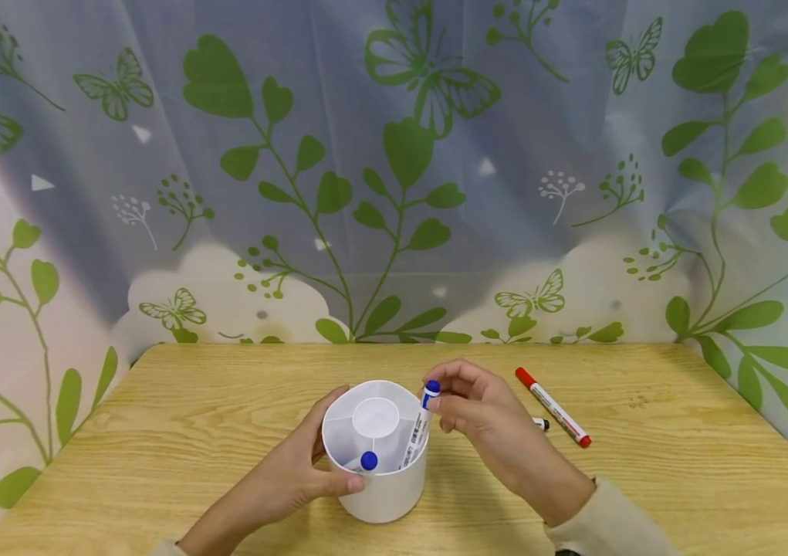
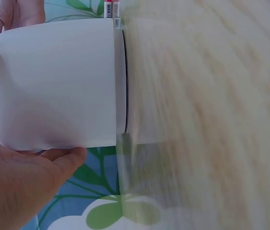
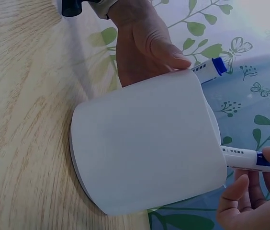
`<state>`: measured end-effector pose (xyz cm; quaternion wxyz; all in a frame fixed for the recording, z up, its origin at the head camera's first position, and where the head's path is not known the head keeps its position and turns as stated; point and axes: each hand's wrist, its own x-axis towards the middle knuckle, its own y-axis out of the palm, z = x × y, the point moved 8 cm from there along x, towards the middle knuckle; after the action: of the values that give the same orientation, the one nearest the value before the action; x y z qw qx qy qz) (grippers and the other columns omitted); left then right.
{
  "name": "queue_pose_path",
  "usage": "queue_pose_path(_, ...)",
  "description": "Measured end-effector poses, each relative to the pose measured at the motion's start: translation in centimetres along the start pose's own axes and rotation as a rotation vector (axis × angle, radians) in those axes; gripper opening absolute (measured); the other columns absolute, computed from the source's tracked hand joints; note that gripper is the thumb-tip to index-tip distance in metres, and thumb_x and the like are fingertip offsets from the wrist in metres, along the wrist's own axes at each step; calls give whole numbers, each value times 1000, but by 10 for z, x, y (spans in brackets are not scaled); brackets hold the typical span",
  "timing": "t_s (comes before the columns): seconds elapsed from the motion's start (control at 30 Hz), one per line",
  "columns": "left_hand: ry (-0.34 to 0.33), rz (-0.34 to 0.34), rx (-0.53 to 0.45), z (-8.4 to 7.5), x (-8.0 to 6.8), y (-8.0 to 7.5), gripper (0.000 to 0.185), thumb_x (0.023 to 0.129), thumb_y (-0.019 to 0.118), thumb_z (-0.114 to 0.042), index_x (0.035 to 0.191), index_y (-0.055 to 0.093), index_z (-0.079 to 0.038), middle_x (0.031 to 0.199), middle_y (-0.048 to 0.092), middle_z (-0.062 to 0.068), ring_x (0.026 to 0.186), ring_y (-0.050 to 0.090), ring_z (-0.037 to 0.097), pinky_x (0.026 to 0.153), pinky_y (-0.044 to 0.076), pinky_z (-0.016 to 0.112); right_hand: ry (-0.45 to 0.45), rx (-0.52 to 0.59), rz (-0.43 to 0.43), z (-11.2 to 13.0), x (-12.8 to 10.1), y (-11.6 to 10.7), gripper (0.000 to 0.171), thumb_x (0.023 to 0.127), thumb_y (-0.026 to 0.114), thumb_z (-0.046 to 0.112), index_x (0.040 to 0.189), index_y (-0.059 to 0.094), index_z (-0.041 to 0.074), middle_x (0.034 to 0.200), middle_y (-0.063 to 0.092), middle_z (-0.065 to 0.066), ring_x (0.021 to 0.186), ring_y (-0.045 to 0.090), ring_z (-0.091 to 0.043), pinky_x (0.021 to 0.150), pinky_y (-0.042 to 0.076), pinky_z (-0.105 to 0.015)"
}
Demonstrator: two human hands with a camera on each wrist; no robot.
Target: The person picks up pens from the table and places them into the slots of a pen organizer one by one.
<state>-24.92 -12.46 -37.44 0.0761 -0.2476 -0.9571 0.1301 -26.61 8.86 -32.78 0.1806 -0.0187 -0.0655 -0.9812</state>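
A white round pen holder (image 1: 380, 486) with inner compartments stands on the wooden table (image 1: 157, 417). My left hand (image 1: 296, 475) grips its side, thumb on the front wall; the left wrist view shows the holder's white wall (image 2: 53, 81) against my palm (image 2: 15, 187). My right hand (image 1: 477, 421) pinches the top of a blue-capped marker (image 1: 421, 425) that stands tilted in a right compartment. The right wrist view shows this marker (image 3: 242, 158) sticking out of the holder (image 3: 144, 143) between my fingertips. Another blue-capped marker (image 1: 368, 461) sits in a front compartment.
A red-capped marker (image 1: 552, 407) lies on the table right of my right hand, and a black-tipped marker (image 1: 540, 423) shows partly behind that hand. A leaf-and-butterfly curtain (image 1: 394, 154) hangs behind the table's far edge.
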Motion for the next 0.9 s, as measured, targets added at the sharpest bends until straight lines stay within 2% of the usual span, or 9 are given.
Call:
queue_pose_path(0.23, 12, 1, -3, 0, 1, 1, 105, 88, 87, -25, 165, 19, -10, 156, 47, 15, 142, 49, 34, 120, 34, 57, 23, -28, 24, -5, -2, 3, 22, 95, 68, 2, 116, 61, 3, 106, 65, -1, 92, 56, -16, 76, 49, -25)
queue_pose_path(0.33, 17, -1, 2, 0, 1, 1, 103, 88, 87, -24, 165, 20, -10, 155, 47, 16, 142, 49, 34, 118, 39, 40, 29, -38, 25, -6, -3, 3, 21, 95, 68, 1, 114, 61, 3, 106, 64, -2, 93, 56, -17, 75, 49, -25)
queue_pose_path(0.43, 21, -2, 1, 0, 1, 1, 102, 89, 87, -24, 165, 21, -10, 155, 47, 17, 142, 49, 34, 111, 40, 20, 32, -40, 19, -6, -3, 3, 23, 94, 68, 1, 115, 60, 1, 106, 65, -2, 92, 55, -17, 74, 49, -24)
queue_pose_path(0.5, 24, -1, -1, 0, 1, 1, 101, 89, 86, -23, 165, 22, -10, 155, 47, 17, 141, 49, 35, 107, 40, 13, 29, -49, 17, -6, -4, 2, 24, 94, 69, 0, 115, 60, -1, 105, 65, -2, 92, 55, -17, 74, 48, -24)
queue_pose_path(0.9, 42, 0, 10, -1, 1, 1, 99, 89, 86, -23, 164, 23, -10, 155, 47, 17, 142, 49, 35, 107, 39, 12, 1, -151, -3, -4, -7, 4, 26, 92, 71, -1, 115, 59, -6, 103, 66, 0, 92, 57, -15, 70, 46, -21)
